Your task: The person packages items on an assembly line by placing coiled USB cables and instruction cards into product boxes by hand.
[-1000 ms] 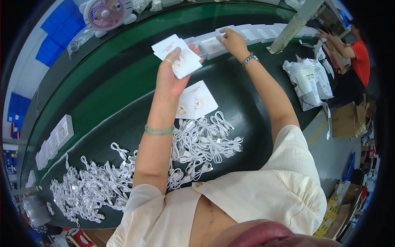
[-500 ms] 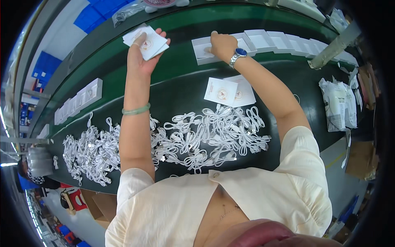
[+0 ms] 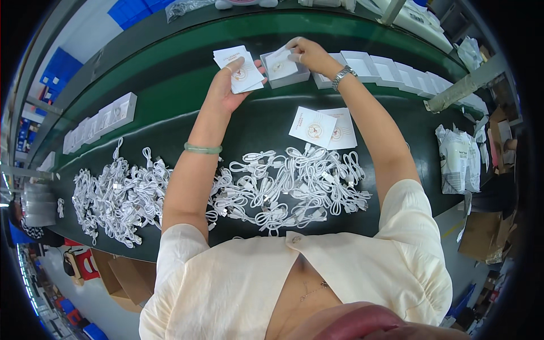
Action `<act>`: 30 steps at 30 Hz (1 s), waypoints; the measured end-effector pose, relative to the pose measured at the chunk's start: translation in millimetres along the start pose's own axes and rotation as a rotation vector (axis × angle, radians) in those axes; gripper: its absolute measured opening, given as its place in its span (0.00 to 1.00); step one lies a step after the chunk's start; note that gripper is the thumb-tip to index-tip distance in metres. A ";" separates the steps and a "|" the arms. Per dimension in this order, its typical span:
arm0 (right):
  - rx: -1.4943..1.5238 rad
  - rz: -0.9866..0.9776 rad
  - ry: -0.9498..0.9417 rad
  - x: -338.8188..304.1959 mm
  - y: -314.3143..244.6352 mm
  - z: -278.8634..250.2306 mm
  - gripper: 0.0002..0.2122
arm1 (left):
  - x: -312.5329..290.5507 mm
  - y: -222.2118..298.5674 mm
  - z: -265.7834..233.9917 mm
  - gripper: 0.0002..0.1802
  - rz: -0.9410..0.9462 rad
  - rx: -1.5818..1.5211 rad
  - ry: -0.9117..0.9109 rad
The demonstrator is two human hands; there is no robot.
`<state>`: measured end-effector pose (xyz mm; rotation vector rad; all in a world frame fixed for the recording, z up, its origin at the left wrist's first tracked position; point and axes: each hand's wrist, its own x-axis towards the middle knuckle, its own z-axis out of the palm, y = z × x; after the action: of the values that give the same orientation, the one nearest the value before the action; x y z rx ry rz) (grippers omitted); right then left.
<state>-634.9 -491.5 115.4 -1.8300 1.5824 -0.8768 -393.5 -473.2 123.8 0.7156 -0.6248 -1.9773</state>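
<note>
My left hand [image 3: 224, 93] grips a small fanned stack of white printed cards [image 3: 247, 81], its thumb lying across their top. Just right of it, my right hand [image 3: 315, 58] pinches another white card [image 3: 280, 66] by its right edge. That card lies in or just over an open white box [image 3: 290, 80] on the green belt; how deep it sits I cannot tell. Nearer to me, more white printed cards [image 3: 313, 127] overlap on the dark table. Bundled white cables [image 3: 292, 190] lie in a heap below them, and a second cable heap [image 3: 119, 198] spreads to the left.
A row of open white boxes [image 3: 387, 71] runs rightward along the belt to a grey post [image 3: 467, 85]. Another row of boxes [image 3: 116, 115] stands at the left. A white plastic bag [image 3: 455, 161] rests at the right table edge, with a cardboard box [image 3: 481, 235] below.
My left hand has moved right with its cards, up to the box. My right hand, earlier at the box with no card visible, now has a card there. The box stands apart from the row.
</note>
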 end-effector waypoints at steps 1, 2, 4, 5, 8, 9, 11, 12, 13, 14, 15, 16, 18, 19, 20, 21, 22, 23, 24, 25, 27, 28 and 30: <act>-0.174 -0.076 -0.020 0.7 2.7 1.7 0.13 | 1.1 -0.2 0.8 0.22 -0.004 -0.009 -0.018; -0.174 -0.073 -0.018 -0.2 6.4 0.6 0.13 | 1.2 -1.2 1.4 0.22 -0.007 -0.008 -0.020; -0.506 -0.231 0.049 -2.9 9.1 -2.3 0.12 | -0.6 -1.9 6.6 0.23 -0.023 -0.019 -0.023; -0.508 -0.226 0.052 -4.9 11.0 -3.0 0.12 | 1.1 -3.5 7.4 0.23 -0.028 -0.018 -0.027; -0.324 -0.208 0.203 -15.5 -4.8 5.1 0.14 | 7.0 -7.8 4.5 0.25 -0.031 -0.017 -0.069; -0.134 -0.143 0.152 -22.6 -15.7 10.9 0.16 | 9.4 -10.7 4.4 0.25 -0.031 -0.005 -0.127; -0.004 -0.061 0.065 -43.3 -47.0 18.5 0.22 | 10.5 -16.1 10.5 0.26 -0.039 0.005 -0.192; 0.074 -0.086 0.076 -49.0 -50.7 21.4 0.23 | 7.2 -21.3 20.2 0.26 -0.018 0.038 -0.194; -0.010 -0.089 0.105 -57.5 -51.8 15.8 0.22 | 6.1 -27.3 28.5 0.25 0.003 0.069 -0.194; -0.093 -0.091 0.131 -64.2 -53.7 9.8 0.21 | 8.2 -33.9 34.3 0.25 -0.009 0.069 -0.203; -0.097 -0.084 0.138 -67.4 -52.0 4.5 0.21 | 10.1 -38.9 40.3 0.25 -0.023 0.024 -0.244; -0.029 -0.047 0.164 -71.0 -48.8 -1.6 0.18 | 11.9 -43.3 45.7 0.25 -0.037 -0.022 -0.283; 0.037 -0.007 0.193 -75.2 -41.0 -14.7 0.15 | 18.5 -52.9 52.6 0.25 -0.042 -0.031 -0.327; 0.058 0.029 0.238 -74.3 -36.5 -22.7 0.15 | 20.3 -56.2 55.3 0.25 -0.052 -0.079 -0.277; 0.079 0.064 0.282 -73.6 -32.7 -29.1 0.14 | 21.2 -57.6 56.2 0.26 -0.060 -0.127 -0.225; 0.015 0.137 0.347 -73.8 -32.1 -35.9 0.14 | 21.7 -58.0 55.1 0.26 -0.062 -0.127 -0.226; 0.055 0.166 0.360 -70.1 -19.8 -47.4 0.14 | 20.5 -57.9 54.8 0.26 -0.071 -0.100 -0.203; 0.058 0.162 0.390 -66.8 -7.9 -58.9 0.15 | 19.0 -57.7 54.4 0.26 -0.078 -0.073 -0.178; 0.065 0.158 0.416 -63.0 4.4 -67.2 0.15 | 16.3 -56.3 53.3 0.26 -0.078 -0.070 -0.176; 0.066 0.158 0.419 -60.2 16.4 -76.5 0.15 | 14.2 -54.6 54.1 0.25 -0.100 -0.082 -0.146; -0.031 0.251 0.389 -54.2 40.4 -91.4 0.18 | 12.1 -52.2 54.1 0.24 -0.119 -0.091 -0.114; -0.031 0.254 0.393 -53.8 54.5 -96.0 0.18 | 11.7 -52.8 54.9 0.24 -0.135 -0.089 -0.133; -0.433 0.243 0.423 -56.9 90.4 -102.5 0.22 | 12.3 -57.6 59.9 0.23 -0.163 -0.086 -0.161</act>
<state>-775.9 -448.0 103.7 -1.7433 2.3592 -0.8987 -474.1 -449.3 124.4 0.5741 -0.5875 -2.2144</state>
